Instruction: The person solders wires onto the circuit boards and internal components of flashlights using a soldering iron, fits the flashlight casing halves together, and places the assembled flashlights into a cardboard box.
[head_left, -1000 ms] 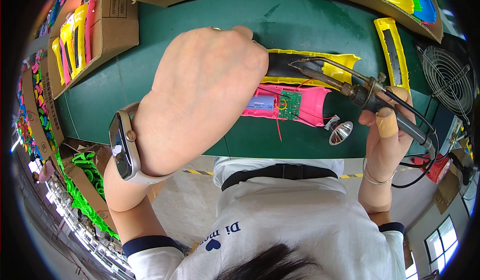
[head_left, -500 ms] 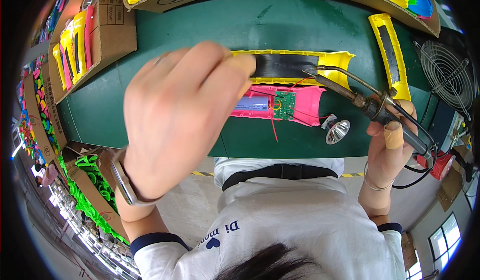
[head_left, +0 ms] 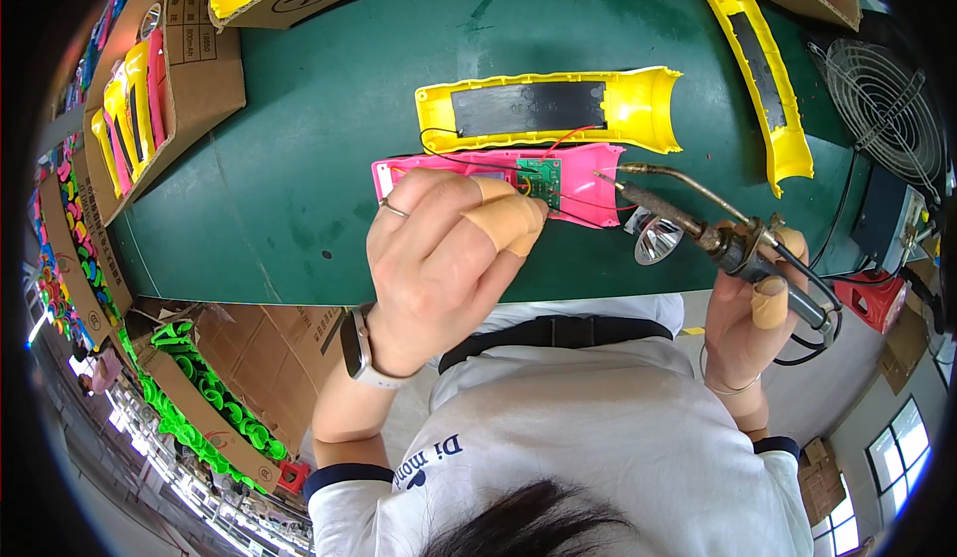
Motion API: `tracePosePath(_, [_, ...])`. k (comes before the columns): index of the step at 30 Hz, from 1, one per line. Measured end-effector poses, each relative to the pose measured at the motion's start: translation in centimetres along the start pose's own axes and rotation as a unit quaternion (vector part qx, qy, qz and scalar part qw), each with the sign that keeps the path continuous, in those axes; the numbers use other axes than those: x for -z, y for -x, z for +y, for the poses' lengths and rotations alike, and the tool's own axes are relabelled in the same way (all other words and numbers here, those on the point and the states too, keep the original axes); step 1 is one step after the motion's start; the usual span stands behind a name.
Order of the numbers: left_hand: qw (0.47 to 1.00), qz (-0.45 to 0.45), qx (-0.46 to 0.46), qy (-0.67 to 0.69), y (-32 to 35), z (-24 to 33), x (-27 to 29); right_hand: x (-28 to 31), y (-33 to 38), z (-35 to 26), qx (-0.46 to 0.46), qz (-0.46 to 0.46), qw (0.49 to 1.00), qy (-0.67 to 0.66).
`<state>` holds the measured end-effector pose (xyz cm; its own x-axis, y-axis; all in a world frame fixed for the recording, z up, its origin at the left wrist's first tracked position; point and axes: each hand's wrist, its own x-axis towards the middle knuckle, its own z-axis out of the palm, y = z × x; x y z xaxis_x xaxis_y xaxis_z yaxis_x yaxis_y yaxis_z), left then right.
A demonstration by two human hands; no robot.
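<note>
Down from the yellow plastic half-shell (head_left: 643,109), the left hand (head_left: 439,233) has swung over the pink plastic half-shell (head_left: 601,210) at its six o'clock side, its grip at six o'clock of the green circuit board (head_left: 539,172) inside; whether it pinches anything, I cannot tell. Clamped in the grip of the right hand (head_left: 748,308), the dark-handled metal soldering iron (head_left: 653,204) now points toward ten o'clock. Work seems centred on that board.

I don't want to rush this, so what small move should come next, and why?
Probably ease the iron left toward the board: the right hand holds it with its tip to the right of the board, seemingly over the pink shell, and the left hand is at the board's lower edge.
</note>
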<state>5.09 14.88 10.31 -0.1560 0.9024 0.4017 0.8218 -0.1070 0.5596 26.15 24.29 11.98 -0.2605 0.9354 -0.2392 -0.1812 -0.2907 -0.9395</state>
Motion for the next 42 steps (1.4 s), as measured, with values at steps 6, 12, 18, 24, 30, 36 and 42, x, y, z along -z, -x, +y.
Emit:
tracePosePath(6, [0.988,-0.059,0.14,-0.018,-1.1,2.0,0.7,0.2,1.3,0.8,-0.063,-0.061,0.996,-0.008])
tracePosePath(12, [0.98,-0.096,0.166,-0.048,-1.6,2.3,1.0,0.0,1.1,1.8,-0.073,-0.044,0.996,-0.006])
tracePosePath(18, [0.982,-0.094,0.157,-0.054,-1.7,2.2,1.0,-0.1,1.0,2.0,-0.091,-0.061,0.994,0.012])
tracePosePath(24, [0.983,-0.09,0.154,-0.053,-1.7,1.9,0.8,-0.3,0.9,2.1,-0.099,-0.064,0.993,0.025])
tracePosePath(30, [0.982,-0.091,0.153,-0.059,-1.7,2.1,0.9,-0.2,1.0,2.0,-0.07,-0.093,0.992,0.04])
tracePosePath(36, [0.981,-0.094,0.157,-0.064,-1.8,2.2,1.0,0.5,0.8,2.2,-0.076,-0.059,0.995,-0.014])
tracePosePath(42, [0.979,-0.096,0.164,-0.07,-2.0,2.3,1.0,0.6,-0.3,1.9,-0.043,-0.043,0.997,-0.044])
